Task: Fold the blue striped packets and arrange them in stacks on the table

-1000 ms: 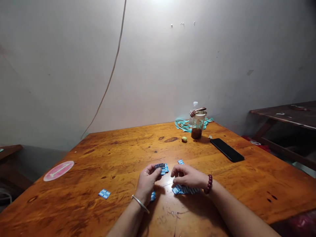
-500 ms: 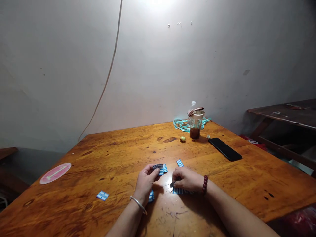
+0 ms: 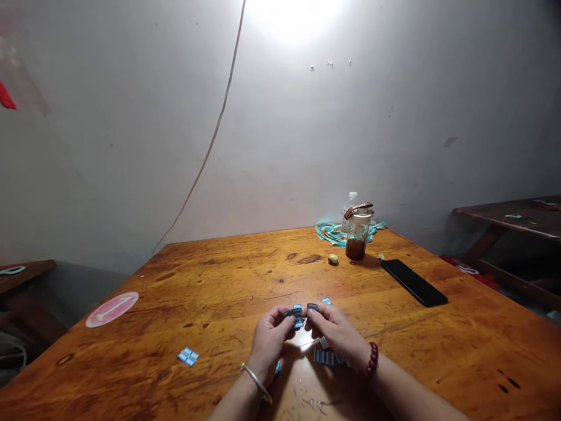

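The left hand pinches a few small blue-and-white cards between thumb and fingers; just beside it, the right hand grips a dark-edged piece. Nearer me, under the right palm, a striped row lies on the table. Well left of both hands sits a lone blue square.

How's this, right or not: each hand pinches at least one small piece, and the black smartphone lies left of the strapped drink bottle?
Not quite: the black smartphone lies right of the strapped drink bottle, as the head view shows. The left hand and right hand do each pinch at least one small piece.
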Motion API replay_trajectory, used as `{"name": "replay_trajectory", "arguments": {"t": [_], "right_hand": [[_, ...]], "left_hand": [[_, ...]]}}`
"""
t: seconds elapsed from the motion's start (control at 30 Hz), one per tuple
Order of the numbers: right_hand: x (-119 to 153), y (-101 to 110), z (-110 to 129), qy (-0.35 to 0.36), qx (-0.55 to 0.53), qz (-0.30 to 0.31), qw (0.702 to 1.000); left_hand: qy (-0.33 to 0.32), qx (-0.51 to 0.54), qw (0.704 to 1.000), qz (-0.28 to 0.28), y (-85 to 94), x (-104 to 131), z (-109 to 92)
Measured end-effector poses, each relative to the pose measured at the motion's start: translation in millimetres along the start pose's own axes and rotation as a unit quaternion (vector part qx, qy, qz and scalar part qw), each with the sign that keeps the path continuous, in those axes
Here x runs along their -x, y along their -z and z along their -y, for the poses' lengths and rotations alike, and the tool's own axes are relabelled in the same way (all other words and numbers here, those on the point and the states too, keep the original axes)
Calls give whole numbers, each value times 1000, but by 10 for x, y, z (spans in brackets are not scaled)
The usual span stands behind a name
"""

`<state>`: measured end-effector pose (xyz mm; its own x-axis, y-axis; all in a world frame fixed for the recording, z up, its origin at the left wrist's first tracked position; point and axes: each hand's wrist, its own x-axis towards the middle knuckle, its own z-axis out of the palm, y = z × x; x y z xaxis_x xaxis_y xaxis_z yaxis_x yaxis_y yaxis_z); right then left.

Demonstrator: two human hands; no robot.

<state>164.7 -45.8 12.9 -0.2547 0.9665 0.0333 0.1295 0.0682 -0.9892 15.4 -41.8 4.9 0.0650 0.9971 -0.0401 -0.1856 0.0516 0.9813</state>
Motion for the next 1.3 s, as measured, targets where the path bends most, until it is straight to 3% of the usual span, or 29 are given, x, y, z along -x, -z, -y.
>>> {"name": "replay_trajectory", "arguments": {"t": [0.17,0.33,0.5,0.9,1.0,1.1,1.2,1.3], "right_hand": [[22,2,18,80,130,-73,986],[28,-60,-12,82,103,-9,991],[20,-102,-46,91,110,15,990],[21,-111,-40,100,172,-36,979],[-1,-6,-10,112,178,-35,977],[-45,235,-17,107,196,-79,972],[-73,455,-95,51,253,-10,966],[-53,507,-168,25,343,85,935]], "left_hand": [[7,11,1000,-12,0,-3,17],[17,45,999,8,-3,-1,21],[42,90,994,40,-41,34,5],[60,83,994,48,-74,69,-36],[49,63,996,42,-34,33,-2],[20,40,999,21,34,-14,15],[5,31,999,3,91,-49,13],[7,25,1000,2,112,-62,24]]}}
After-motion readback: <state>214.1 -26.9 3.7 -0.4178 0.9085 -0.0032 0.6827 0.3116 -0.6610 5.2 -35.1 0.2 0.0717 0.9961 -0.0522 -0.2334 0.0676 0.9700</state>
